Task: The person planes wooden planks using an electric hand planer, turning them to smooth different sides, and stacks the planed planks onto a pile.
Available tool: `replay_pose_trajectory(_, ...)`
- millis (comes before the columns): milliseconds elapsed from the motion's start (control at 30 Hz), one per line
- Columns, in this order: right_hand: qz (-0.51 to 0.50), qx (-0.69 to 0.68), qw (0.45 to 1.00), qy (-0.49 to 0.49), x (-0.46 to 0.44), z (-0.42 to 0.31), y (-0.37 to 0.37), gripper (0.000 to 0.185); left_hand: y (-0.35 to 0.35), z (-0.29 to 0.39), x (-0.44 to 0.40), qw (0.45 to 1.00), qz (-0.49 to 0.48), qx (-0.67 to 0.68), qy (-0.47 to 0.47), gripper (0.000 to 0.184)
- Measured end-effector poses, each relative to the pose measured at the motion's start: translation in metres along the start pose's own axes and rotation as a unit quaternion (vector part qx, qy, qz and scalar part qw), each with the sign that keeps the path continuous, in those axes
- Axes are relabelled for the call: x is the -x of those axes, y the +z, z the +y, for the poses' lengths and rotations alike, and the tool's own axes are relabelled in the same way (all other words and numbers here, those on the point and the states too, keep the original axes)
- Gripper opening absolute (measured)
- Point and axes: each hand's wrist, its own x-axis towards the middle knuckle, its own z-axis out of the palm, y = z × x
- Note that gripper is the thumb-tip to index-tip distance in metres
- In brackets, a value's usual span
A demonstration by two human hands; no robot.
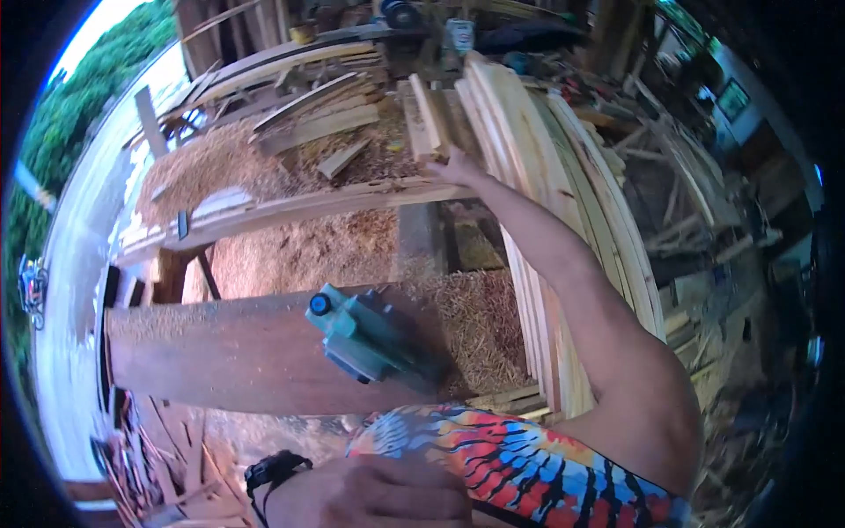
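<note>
My right arm stretches far forward, and my right hand [453, 167] is at the near end of a narrow pale wooden board [429, 114]. Its fingers look spread and at or against the board's end; whether they touch it is unclear. Close to my chest, my left hand [396, 493] is blurred at the bottom edge, with a black wristwatch [277, 471] on the wrist. The left fingers are smeared and partly cut off. Between me and the far boards, a teal electric hand planer [365, 334] rests on a wide brown plank [211, 352].
Long pale boards [546, 176] stand stacked beside my right arm. A long beam [299, 207] crosses beyond the brown plank, with wood shavings [308, 255] heaped around it. Offcuts [321, 128] lie further back. Scrap sticks [176, 449] are at lower left, and a road [75, 264] runs outside.
</note>
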Motion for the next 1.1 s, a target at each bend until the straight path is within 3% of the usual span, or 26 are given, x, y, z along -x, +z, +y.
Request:
replay_pose_trajectory(67, 0.064, 0.062, 0.990, 0.108, -0.049, 0.017, 0.024, 0.097, -0.012, 0.011, 0.006, 0.998, -0.004, -0.039, -0.043, 0.054)
replay_pose_trajectory(133, 0.075, 0.036, 0.983, 0.162, -0.092, 0.035, 0.042, 0.098, -0.038, 0.039, 0.024, 0.983, -0.078, -0.088, -0.144, 0.042)
replay_pose_trajectory(200, 0.080, 0.001, 0.980, 0.179, -0.115, 0.039, 0.051, 0.098, -0.027, 0.057, 0.040, 0.878, 0.070, -0.307, -0.361, 0.010)
replay_pose_trajectory(267, 0.070, 0.001, 0.985, 0.161, -0.121, 0.037, 0.049, 0.096, -0.035, 0.062, 0.109, 0.819, 0.324, -0.258, -0.397, 0.074)
replay_pose_trajectory(333, 0.056, 0.015, 0.993, 0.104, -0.121, 0.039, 0.043, 0.086, -0.058, 0.056, 0.140, 0.746, 0.366, -0.290, -0.475, 0.073)
replay_pose_trajectory(400, 0.050, 0.003, 0.997, 0.051, -0.123, 0.046, 0.046, 0.073, -0.069, 0.054, 0.167, 0.713, 0.416, -0.269, -0.496, 0.058)
replay_pose_trajectory(467, 0.065, -0.246, 0.958, 0.134, -0.118, 0.044, 0.039, 0.061, -0.073, 0.055, 0.182, 0.665, 0.448, -0.284, -0.526, 0.049)
replay_pose_trajectory(500, 0.072, -0.364, 0.913, 0.170, -0.113, 0.040, 0.033, 0.056, -0.074, 0.053, 0.186, 0.669, 0.448, -0.293, -0.516, 0.040)
replay_pose_trajectory(633, 0.028, -0.552, 0.824, 0.121, -0.017, 0.009, 0.028, 0.072, -0.095, 0.040, 0.193, 0.730, 0.397, -0.213, -0.514, 0.039)
replay_pose_trajectory(667, 0.024, -0.563, 0.821, 0.094, 0.021, -0.014, 0.029, 0.071, -0.100, 0.029, 0.189, 0.743, 0.380, -0.205, -0.512, 0.043)
replay_pose_trajectory(733, -0.021, -0.682, 0.730, 0.040, 0.094, -0.068, 0.041, 0.071, -0.111, 0.006, 0.180, 0.773, 0.360, -0.179, -0.490, 0.054)
replay_pose_trajectory(800, -0.124, -0.765, 0.631, 0.025, 0.171, -0.131, 0.045, 0.077, -0.127, -0.026, 0.181, 0.813, 0.369, -0.106, -0.437, 0.075)
replay_pose_trajectory(867, -0.305, -0.724, 0.617, -0.048, 0.239, -0.178, 0.032, 0.085, -0.148, -0.054, 0.202, 0.809, 0.446, 0.068, -0.376, 0.081)
replay_pose_trajectory(900, -0.269, -0.663, 0.697, -0.049, 0.248, -0.168, 0.044, 0.091, -0.158, -0.058, 0.212, 0.790, 0.482, 0.171, -0.338, 0.080)
replay_pose_trajectory(933, -0.237, -0.607, 0.757, -0.046, 0.253, -0.164, 0.045, 0.094, -0.156, -0.047, 0.195, 0.791, 0.488, 0.200, -0.310, 0.065)
replay_pose_trajectory(1000, -0.177, -0.493, 0.852, -0.023, 0.264, -0.163, 0.038, 0.097, -0.174, -0.032, 0.241, 0.735, 0.589, 0.040, -0.333, 0.046)
replay_pose_trajectory(1067, -0.189, -0.428, 0.880, -0.082, 0.270, -0.123, 0.060, 0.086, -0.175, -0.008, 0.275, 0.704, 0.634, -0.067, -0.314, 0.037)
replay_pose_trajectory(1100, -0.232, -0.395, 0.887, -0.053, 0.279, -0.125, 0.067, 0.080, -0.176, 0.003, 0.291, 0.685, 0.649, -0.116, -0.310, 0.033)
